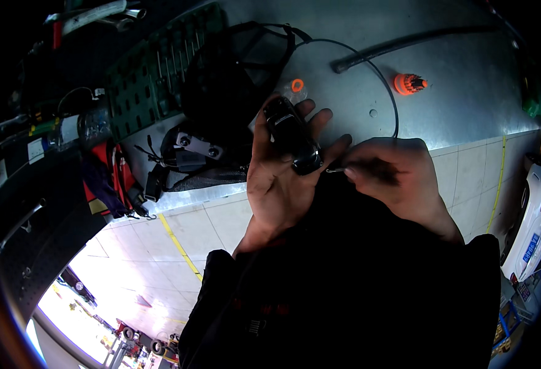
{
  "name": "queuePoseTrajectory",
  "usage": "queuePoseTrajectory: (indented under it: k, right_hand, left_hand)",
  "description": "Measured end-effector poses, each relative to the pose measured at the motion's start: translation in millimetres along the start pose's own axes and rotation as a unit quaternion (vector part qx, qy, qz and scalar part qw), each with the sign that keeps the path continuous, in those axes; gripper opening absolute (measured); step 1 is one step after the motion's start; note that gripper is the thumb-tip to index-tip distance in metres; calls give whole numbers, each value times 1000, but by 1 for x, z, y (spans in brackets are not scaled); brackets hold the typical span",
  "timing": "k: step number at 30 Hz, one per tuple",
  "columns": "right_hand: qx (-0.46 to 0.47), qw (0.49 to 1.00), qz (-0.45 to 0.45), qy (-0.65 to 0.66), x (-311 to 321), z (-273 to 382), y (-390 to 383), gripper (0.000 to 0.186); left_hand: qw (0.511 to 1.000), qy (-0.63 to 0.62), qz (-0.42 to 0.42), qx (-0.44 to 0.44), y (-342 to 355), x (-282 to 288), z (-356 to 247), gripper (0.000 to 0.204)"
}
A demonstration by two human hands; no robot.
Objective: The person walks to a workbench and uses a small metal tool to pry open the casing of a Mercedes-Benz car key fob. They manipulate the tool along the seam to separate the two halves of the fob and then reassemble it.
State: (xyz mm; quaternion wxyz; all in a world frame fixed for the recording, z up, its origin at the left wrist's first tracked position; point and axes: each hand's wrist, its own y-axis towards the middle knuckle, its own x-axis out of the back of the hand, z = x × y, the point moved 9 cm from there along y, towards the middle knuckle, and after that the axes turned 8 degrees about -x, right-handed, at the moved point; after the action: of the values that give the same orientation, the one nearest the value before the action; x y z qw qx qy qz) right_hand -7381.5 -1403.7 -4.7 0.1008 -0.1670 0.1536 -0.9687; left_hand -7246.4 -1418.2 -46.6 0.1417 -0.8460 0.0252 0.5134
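My left hand [278, 189] is palm up with a small, glossy black oblong device [288, 126] lying across it, held between thumb and fingers. The device resembles a car key fob, but its exact kind is unclear. Close beside it on the right, my right hand [400, 175] is closed, with thumb and forefinger pinching a thin, small metal piece [335, 170]. Most of that piece is hidden by the fingers. A thin black cable [396, 101] loops over the bench and runs down behind my right hand; whether the hand touches it cannot be seen.
The metal bench [461, 117] bears an orange bit holder [411, 84], a black rod [406, 48], a clear item with an orange ring [297, 86], a black bag [227, 80] and a green screwdriver tray [153, 77]. A grey controller-like device [198, 146] lies left. A white car [532, 215] stands right.
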Motion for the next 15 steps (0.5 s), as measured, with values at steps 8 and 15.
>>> queuePoseTrajectory:
  k: [8,15]
  right_hand:
    - [60,998,23,26,-16,17,2,12]
    - [61,998,17,1,-18,13,2,13]
  left_hand:
    - [998,14,21,-55,0,-6,-2,80]
    - [997,21,46,-63,-2,-10,-3,81]
